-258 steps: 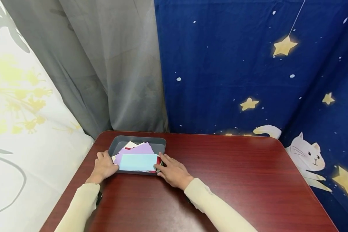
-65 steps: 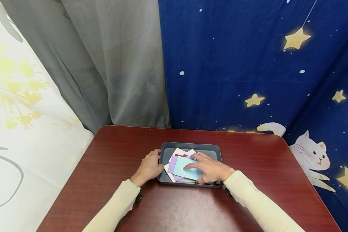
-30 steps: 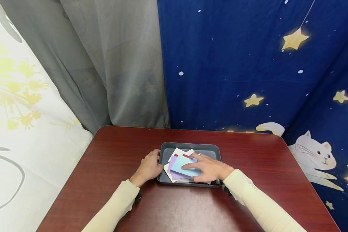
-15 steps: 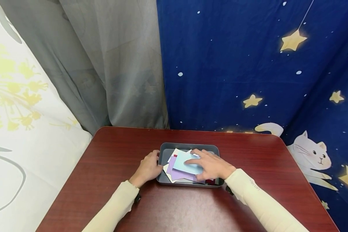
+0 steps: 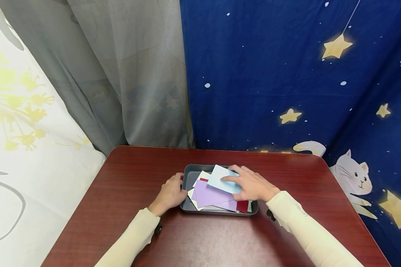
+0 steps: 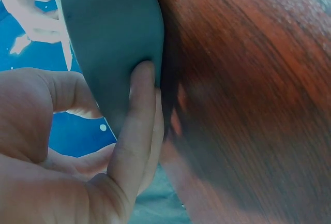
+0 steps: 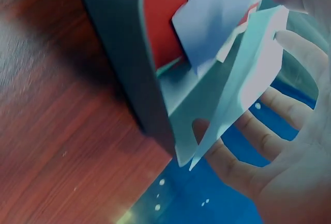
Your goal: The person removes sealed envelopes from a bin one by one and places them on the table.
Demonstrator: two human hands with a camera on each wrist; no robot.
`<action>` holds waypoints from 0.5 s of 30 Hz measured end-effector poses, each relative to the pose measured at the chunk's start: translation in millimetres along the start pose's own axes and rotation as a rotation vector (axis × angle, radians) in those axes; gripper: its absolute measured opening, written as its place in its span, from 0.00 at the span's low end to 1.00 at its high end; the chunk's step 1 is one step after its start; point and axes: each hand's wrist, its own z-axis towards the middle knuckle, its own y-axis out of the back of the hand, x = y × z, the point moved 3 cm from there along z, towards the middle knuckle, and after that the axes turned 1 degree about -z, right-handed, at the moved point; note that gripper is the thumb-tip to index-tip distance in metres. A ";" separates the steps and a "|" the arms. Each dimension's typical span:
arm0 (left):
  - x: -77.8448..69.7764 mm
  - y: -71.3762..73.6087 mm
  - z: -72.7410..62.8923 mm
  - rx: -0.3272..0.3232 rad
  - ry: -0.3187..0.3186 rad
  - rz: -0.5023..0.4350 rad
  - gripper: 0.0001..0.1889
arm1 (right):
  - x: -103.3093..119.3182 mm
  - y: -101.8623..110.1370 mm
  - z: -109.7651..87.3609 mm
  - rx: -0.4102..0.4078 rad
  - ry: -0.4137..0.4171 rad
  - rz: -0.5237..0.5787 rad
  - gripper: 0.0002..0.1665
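Note:
My left hand [image 5: 168,193] grips the left end of a dark grey tray [image 5: 189,178]; in the left wrist view, fingers press the outer face of its wall [image 6: 111,32]. A light-blue, envelope-shaped paper [image 5: 220,178] is held by its right part in my right hand [image 5: 252,184]. It is tilted and raised over the pile, its far corner reaching past the tray's back rim. Underneath lie purple papers [image 5: 208,195], white papers [image 5: 191,196] and a dark red paper [image 5: 242,206]. In the right wrist view, the light-blue paper [image 7: 235,87] rises beside the tray's end wall.
The tray stands on a reddish-brown wooden table [image 5: 147,167], near its far edge. A grey curtain [image 5: 150,85] and a blue star-patterned curtain [image 5: 247,92] hang close behind. A white patterned cloth [image 5: 36,155] lies along the left side.
The tray was at the table's left earlier and now sits near the middle. The light-blue paper has been lifted from the pile and carried back and right, uncovering more purple and red paper.

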 end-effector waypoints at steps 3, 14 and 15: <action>15.9 -10.4 6.6 -0.012 -0.024 0.012 0.31 | -7.4 4.2 -2.8 -0.035 -0.002 0.000 0.38; 7.4 -4.2 3.0 -0.008 -0.027 -0.022 0.31 | -38.9 10.0 -15.0 -0.041 -0.090 0.029 0.39; 14.3 -8.0 5.0 -0.015 -0.048 -0.016 0.32 | -41.6 10.5 -16.3 -0.044 -0.098 0.032 0.40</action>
